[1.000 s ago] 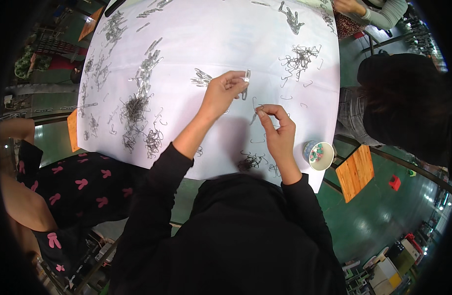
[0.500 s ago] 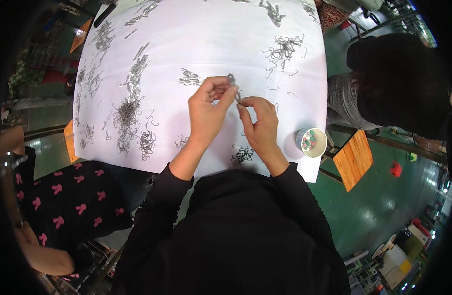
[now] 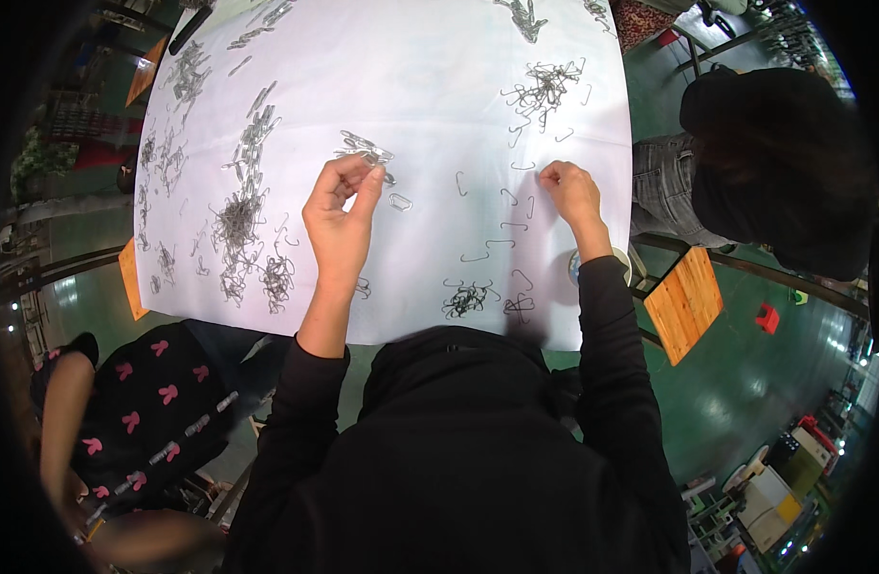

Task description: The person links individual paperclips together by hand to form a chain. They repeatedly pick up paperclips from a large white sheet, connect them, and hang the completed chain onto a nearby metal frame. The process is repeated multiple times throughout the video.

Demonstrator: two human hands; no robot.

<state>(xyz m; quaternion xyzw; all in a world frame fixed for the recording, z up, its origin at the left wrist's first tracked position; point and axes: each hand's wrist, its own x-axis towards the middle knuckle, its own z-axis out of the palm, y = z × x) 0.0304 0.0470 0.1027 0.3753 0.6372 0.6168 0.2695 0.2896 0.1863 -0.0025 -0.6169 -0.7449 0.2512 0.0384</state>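
Held the left hand (image 3: 340, 212) over the white sheet (image 3: 430, 86), just beside the near end of a fanned pile of metal links (image 3: 361, 143), with thumb and index fingertip brought together or nearly so; could not tell from this view about any piece pinched between them. Saw a lone link (image 3: 401, 203) lying flat just below and to the right of those fingertips, apart from them. Held the right hand (image 3: 575, 194) well apart from the left, palm down and fingers bunched, right beside a single wire hook (image 3: 522, 167); could not tell about contact with that hook, or about a grip on anything. Found several loose hooks (image 3: 500, 242) spread between the hands and toward the near edge, with a dark heap of hooks (image 3: 467, 300) close to that edge and a larger pile of hooks (image 3: 543, 91) beyond the right hand. Noted a paper cup (image 3: 572, 268) mostly hidden behind the right sleeve (image 3: 613, 354). Judged the step in hand to be fingertip handling of single pieces, links on the left and hooks on the right, with no joined pair clearly visible. Judged the next move to call for a light, exact pinch on one piece alone, clear of tangling neighbours.
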